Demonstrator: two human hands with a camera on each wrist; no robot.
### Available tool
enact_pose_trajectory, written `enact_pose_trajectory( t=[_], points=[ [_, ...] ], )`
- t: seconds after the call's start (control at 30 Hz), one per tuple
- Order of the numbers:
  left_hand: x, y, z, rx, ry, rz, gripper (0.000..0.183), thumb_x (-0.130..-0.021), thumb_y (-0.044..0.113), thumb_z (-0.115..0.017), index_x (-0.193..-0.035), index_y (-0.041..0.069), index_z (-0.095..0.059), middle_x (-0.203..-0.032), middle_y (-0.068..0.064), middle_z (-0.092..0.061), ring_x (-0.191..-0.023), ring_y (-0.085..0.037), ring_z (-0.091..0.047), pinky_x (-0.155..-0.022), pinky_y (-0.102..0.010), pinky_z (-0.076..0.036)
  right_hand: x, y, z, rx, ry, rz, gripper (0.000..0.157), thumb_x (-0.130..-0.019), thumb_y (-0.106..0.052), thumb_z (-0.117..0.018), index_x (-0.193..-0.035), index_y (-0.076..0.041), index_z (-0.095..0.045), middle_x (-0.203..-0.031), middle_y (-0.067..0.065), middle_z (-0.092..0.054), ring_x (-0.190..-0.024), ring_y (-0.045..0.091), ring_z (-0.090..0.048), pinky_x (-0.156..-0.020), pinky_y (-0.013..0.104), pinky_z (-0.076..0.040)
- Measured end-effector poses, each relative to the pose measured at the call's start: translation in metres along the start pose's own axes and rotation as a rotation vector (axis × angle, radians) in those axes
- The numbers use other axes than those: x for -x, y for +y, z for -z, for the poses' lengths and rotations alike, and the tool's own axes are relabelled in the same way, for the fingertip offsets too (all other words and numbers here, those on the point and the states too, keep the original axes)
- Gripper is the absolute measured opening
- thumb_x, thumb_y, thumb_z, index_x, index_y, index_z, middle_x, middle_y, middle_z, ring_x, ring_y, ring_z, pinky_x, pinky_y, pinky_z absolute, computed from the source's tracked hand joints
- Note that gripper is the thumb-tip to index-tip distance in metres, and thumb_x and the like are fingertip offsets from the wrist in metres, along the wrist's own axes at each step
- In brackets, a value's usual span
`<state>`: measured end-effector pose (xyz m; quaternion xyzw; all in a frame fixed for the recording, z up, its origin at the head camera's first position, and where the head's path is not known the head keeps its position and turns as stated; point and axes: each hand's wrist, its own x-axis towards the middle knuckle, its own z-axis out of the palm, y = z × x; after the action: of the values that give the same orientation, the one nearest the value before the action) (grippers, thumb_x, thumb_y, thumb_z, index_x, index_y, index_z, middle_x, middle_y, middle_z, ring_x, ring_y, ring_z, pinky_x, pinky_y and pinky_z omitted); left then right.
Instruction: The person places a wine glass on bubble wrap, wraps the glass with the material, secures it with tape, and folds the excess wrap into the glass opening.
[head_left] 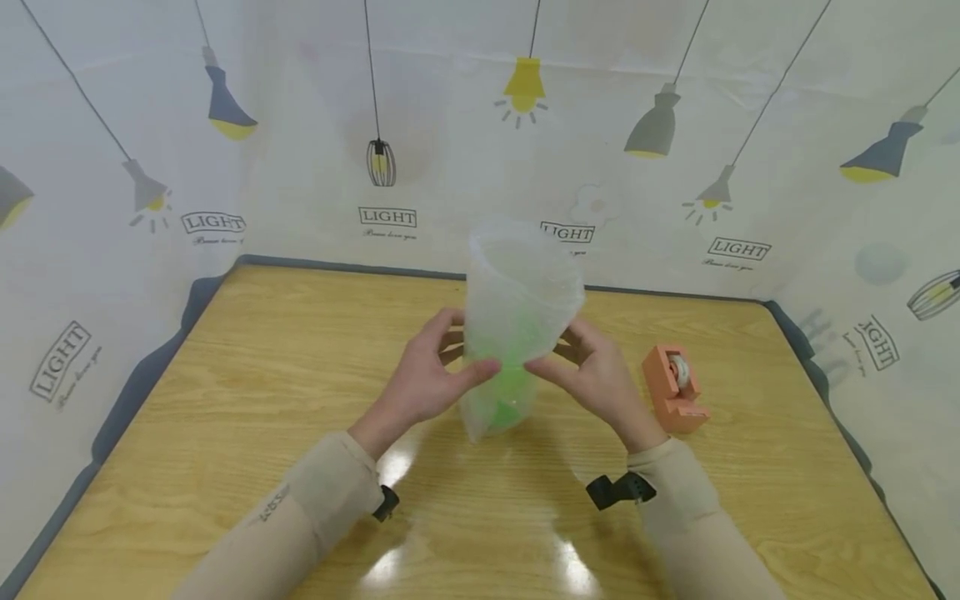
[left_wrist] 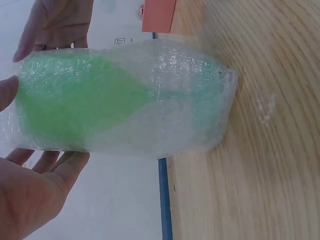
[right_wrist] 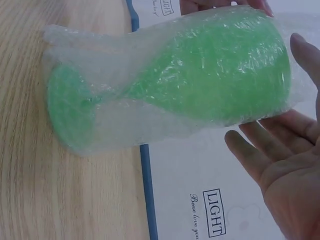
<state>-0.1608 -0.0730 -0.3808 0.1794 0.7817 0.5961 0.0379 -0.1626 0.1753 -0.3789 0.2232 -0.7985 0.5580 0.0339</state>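
Observation:
A green stemmed wine glass [right_wrist: 220,70] stands upright on the table, wrapped in a sleeve of clear bubble wrap [head_left: 502,292]. Above the rim, the wrap rises into a loose, flared open end. My left hand [head_left: 427,371] holds the bundle from the left, thumb on the near side and fingers round the side. From the right, my right hand [head_left: 596,379] grips it the same way, the two thumb tips close together near the rim. Through the plastic, the wrist views show the bowl, the thin stem and the round foot.
An orange tape dispenser [head_left: 670,387] with a roll of tape stands on the wooden table [head_left: 300,350], right of my right hand. Behind the table and along its sides hangs a pale cloth [head_left: 450,100] printed with lamps.

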Motion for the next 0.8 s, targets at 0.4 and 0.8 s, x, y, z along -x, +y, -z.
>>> enact_pose_trajectory(
  t=[0.4,0.8],
  points=[
    [0.003,-0.002,-0.002,0.095,0.02,-0.054,0.07,-0.094,0.016,-0.078,-0.152,0.024,-0.041,-0.143,-0.013,-0.052,-0.129,-0.033,-0.06,-0.111,-0.048,-0.049,-0.005,0.001,-0.008,-0.072,0.057,0.026,0.053,-0.089,0.002,-0.078,-0.139,-0.005,-0.063,-0.142,0.007,-0.061,-0.126,0.015,-0.059,-0.098,0.037,-0.059],
    [0.005,-0.004,-0.002,0.067,0.084,-0.122,0.048,-0.098,0.018,-0.073,-0.143,0.015,-0.055,-0.141,-0.008,-0.053,-0.131,-0.03,-0.057,-0.108,-0.043,-0.052,-0.006,0.0,-0.013,-0.116,0.091,0.028,0.054,-0.089,0.001,-0.078,-0.14,-0.006,-0.063,-0.138,0.007,-0.062,-0.119,0.017,-0.062,-0.095,0.038,-0.06]
  ],
)
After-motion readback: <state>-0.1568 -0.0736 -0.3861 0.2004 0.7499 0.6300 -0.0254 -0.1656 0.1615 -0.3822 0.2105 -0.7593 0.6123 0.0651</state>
